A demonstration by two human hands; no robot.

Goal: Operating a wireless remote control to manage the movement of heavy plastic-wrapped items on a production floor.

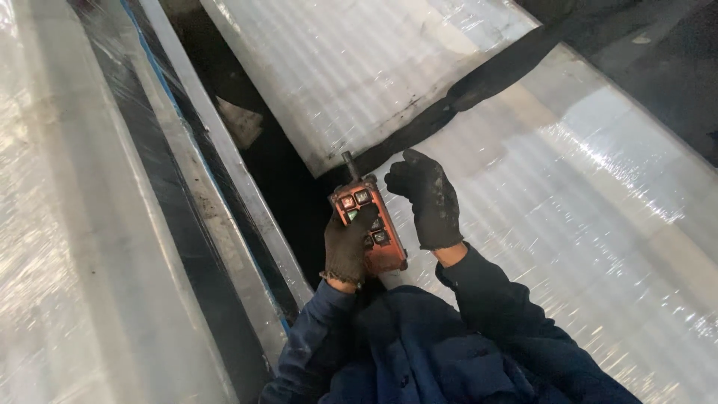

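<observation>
There is only one view, from a camera worn on the person's head. It looks steeply down along the person's own chest, so the dark blue sleeves (464, 329) enter from the bottom edge of the picture. The camera is near to the gloved left hand (346, 247) and right hand (430, 198), which are close to the middle of the frame, with the orange remote control (372, 224) between them. The view is a little tilted, so the long wrapped bundles (568, 202) run diagonally across the picture. Since no second view exists, no part of the scene is shared.
</observation>
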